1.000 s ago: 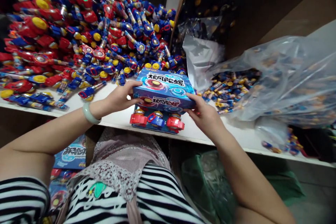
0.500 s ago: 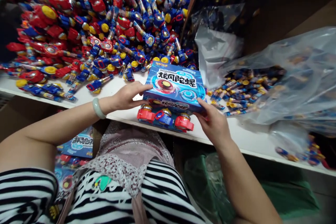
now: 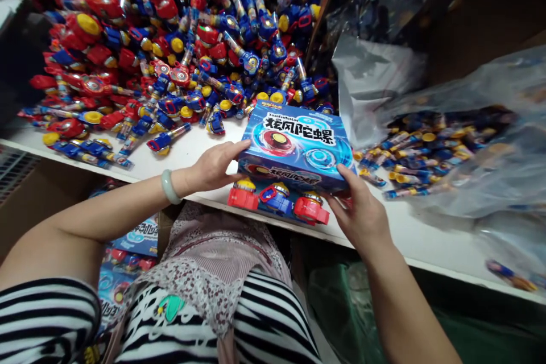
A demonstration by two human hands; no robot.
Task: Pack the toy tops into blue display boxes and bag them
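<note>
**Both hands on the blue spinning-top box**

So the blue spinning-top box sits at the front edge of the white table, right in front of the person. The left hand presses its fingers against the box's left side and the right hand grips the near right corner, so the hands stand apart with the box clamped between them. Three toy tops, red, blue, red, line up just under the box's front edge. Behind it is a huge heap of red and blue toy launchers. To the right, a clear plastic bag spills smaller blue and yellow parts. A pale green bangle sits on the left wrist.
</note>
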